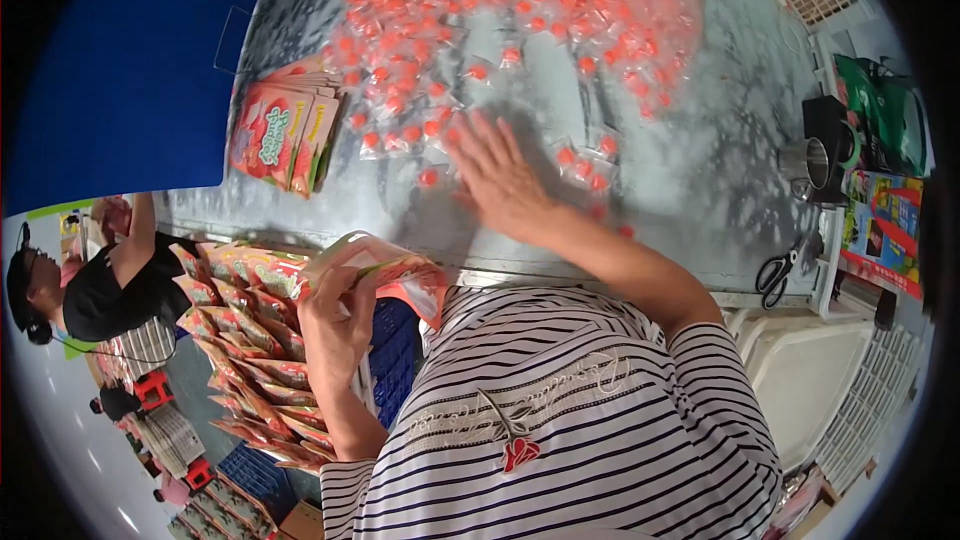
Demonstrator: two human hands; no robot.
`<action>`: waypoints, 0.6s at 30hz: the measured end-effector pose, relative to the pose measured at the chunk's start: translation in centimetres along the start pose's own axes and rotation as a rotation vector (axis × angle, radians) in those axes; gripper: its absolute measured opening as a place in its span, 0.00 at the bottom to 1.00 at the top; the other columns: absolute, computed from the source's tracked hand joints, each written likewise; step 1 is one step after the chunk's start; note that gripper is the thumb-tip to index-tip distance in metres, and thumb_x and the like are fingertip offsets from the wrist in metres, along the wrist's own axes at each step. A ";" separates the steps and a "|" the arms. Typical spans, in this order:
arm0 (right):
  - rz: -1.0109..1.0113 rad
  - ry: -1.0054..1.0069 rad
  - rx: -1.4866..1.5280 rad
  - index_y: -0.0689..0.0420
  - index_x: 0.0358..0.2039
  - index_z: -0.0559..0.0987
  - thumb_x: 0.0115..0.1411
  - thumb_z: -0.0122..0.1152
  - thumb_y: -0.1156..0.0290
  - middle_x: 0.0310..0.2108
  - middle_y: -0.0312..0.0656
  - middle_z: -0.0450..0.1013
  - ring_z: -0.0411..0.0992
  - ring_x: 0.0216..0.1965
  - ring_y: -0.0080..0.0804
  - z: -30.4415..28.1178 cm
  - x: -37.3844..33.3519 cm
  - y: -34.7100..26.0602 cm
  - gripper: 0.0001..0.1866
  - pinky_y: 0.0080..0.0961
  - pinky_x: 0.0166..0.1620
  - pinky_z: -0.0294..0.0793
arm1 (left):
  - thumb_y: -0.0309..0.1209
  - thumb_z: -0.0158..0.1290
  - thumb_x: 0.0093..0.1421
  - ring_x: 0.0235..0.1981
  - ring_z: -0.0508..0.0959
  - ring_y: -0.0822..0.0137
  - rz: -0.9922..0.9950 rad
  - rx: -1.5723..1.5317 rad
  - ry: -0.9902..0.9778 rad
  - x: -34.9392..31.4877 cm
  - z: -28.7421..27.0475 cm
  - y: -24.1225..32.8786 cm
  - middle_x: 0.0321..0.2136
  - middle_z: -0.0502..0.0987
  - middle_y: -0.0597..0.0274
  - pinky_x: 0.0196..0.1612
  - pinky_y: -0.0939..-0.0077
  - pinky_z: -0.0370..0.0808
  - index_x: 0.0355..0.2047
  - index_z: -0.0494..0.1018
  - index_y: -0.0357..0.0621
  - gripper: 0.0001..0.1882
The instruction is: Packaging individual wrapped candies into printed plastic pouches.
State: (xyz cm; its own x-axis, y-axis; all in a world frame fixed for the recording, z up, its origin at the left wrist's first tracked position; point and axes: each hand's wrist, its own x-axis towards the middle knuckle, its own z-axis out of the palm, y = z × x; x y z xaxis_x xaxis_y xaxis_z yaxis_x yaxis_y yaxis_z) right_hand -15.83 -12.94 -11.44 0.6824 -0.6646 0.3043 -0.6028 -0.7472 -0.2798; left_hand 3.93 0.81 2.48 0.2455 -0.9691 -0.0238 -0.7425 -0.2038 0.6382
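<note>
My left hand point(332, 325) is closed on the edge of a red and clear pouch point(412, 280), which it holds at the table's front edge. Fingers stretched out, my right hand point(500, 175) lies low over the table with its fingertips beside small red balls in clear wrappers point(412, 133). Whether the palm covers any of them is hidden. A few more wrapped red balls point(582, 168) lie to the right of this hand. Farther back, a big heap of the same wrapped balls point(620, 15) spreads out from a clear plastic bag.
Flat printed pouches point(275, 135) are stacked at the left on the table point(730, 190). Rows of pouches point(250, 340) stand below my left arm. Scissors point(775, 278) and a metal cup point(803, 162) are at the right. A blue panel point(130, 60) borders the left; a co-worker point(105, 285) is beyond.
</note>
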 end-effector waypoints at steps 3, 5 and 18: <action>0.136 0.031 0.422 0.56 0.62 0.62 0.57 0.60 0.59 0.65 0.49 0.52 0.46 0.67 0.53 -4.2 -1.1 4.5 0.34 0.46 0.67 0.48 | 0.22 0.56 0.54 0.19 0.75 0.68 0.015 0.001 -0.010 0.5 0.1 -0.1 0.23 0.76 0.52 0.25 0.76 0.70 0.30 0.74 0.33 0.04; 0.220 -0.083 0.450 0.55 0.61 0.63 0.56 0.62 0.60 0.66 0.47 0.52 0.45 0.67 0.52 -6.6 -3.1 8.0 0.34 0.45 0.66 0.49 | 0.22 0.56 0.54 0.19 0.75 0.67 0.028 -0.014 -0.007 0.8 0.4 0.2 0.23 0.76 0.52 0.25 0.76 0.70 0.31 0.74 0.33 0.05; 0.085 -0.408 0.186 0.53 0.63 0.62 0.37 0.72 0.43 0.68 0.49 0.45 0.39 0.69 0.52 -8.9 -11.5 7.2 0.54 0.55 0.67 0.34 | 0.21 0.56 0.54 0.18 0.75 0.64 0.163 -0.021 -0.090 2.3 0.9 2.6 0.24 0.76 0.53 0.23 0.74 0.70 0.28 0.74 0.33 0.03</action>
State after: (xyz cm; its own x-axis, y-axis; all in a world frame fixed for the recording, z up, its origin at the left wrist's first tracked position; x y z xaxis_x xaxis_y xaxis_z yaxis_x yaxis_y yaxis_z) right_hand -31.74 -10.76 -8.86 0.7631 -0.6385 -0.0997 -0.6048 -0.6511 -0.4586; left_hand 2.03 -2.02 3.39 0.0651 -0.9978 0.0133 -0.7542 -0.0405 0.6554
